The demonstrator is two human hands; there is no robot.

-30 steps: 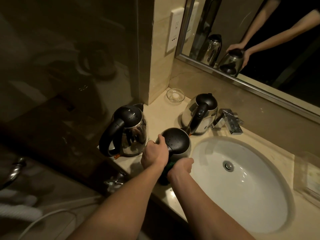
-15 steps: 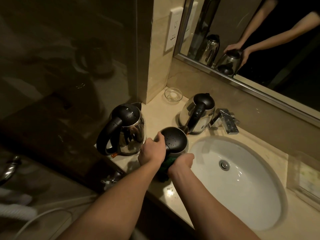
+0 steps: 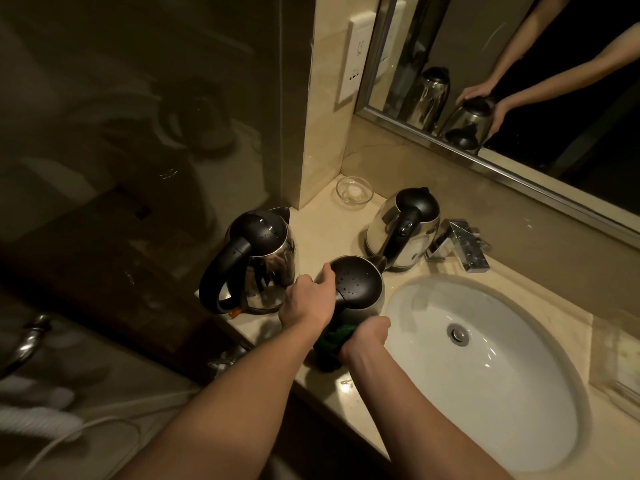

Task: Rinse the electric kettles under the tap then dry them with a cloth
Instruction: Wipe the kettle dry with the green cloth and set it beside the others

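**Both hands on middle kettle, cloth at its near side**

Middle kettle [image 3: 358, 284] stands on the counter [image 3: 329, 233] at the sink's [image 3: 512, 386] left rim, black lid up with water drops on it, spout pointing far-right. Left hand [image 3: 308, 301] grasps the kettle's left side, fingers curled around the lid edge. Right hand [image 3: 363, 337] is clenched around a green cloth [image 3: 337, 339] and presses it to the kettle's near side; the kettle's handle is hidden there. Left kettle [image 3: 259, 261] sits upright just left of the left hand, handle toward the near-left, wet lid. Far kettle [image 3: 405, 230] stands upright beyond the middle one, just beside the tap [image 3: 462, 242], handle facing near. Small glass dish [image 3: 354, 191] in the far counter corner. Mirror [image 3: 519, 161] on the far wall reflects both arms and two kettles. Wall socket [image 3: 356, 60] left of the mirror. Dim lighting.
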